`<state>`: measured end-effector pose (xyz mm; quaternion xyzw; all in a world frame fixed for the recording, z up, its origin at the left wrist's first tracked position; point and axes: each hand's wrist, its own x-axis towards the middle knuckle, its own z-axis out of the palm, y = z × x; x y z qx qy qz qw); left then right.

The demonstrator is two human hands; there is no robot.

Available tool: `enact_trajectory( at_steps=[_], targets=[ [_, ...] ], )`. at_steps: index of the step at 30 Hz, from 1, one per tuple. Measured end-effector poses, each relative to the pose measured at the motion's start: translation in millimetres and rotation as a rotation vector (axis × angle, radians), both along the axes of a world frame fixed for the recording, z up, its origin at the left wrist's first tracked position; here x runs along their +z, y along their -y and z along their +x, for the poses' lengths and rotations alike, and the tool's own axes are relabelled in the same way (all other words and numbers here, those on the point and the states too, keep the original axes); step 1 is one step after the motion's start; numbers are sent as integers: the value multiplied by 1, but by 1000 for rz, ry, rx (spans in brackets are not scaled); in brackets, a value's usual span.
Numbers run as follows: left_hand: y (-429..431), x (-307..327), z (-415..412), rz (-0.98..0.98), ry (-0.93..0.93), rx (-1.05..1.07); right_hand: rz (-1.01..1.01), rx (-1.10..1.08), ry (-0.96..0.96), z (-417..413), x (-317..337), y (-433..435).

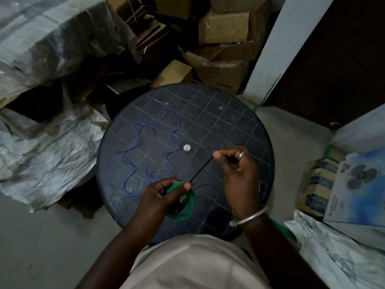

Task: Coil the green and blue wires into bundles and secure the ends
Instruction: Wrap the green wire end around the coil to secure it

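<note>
The green wire [188,205] is wound into a small round bundle, and my left hand [160,195] grips it at its top, over the near edge of the round black table [239,130]. A thin dark strand [201,170] runs taut from that hand up and right to my right hand [237,172], whose thumb and finger pinch its end. A second dark loop of the strand sags just below, between the hands. The blue wire [136,138] lies loose in wavy curves on the left half of the table, touched by neither hand.
A small silver disc [186,147] marks the table's centre. A short bare metal wire piece [161,102] lies near the far edge. Cardboard boxes [223,28] are stacked behind the table, plastic-wrapped bundles [48,38] stand on the left, and printed packages [337,184] on the right.
</note>
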<state>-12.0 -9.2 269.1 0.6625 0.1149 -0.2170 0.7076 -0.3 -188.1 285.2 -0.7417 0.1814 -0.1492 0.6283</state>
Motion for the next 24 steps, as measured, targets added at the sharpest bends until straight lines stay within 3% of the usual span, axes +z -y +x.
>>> enact_trajectory(
  at_steps=[4,8,15,24],
  targets=[
    [10,-20,10,-80,-113,36,136,-18,-173,-1,-14,0],
    [23,-52,38,-134,-195,64,288,172,-446,-6,-49,-7],
    [44,-119,96,-180,-347,102,278,69,-516,41,-118,-8],
    [48,-232,199,189,-204,93,32,49,-578,164,-255,14]
  ],
)
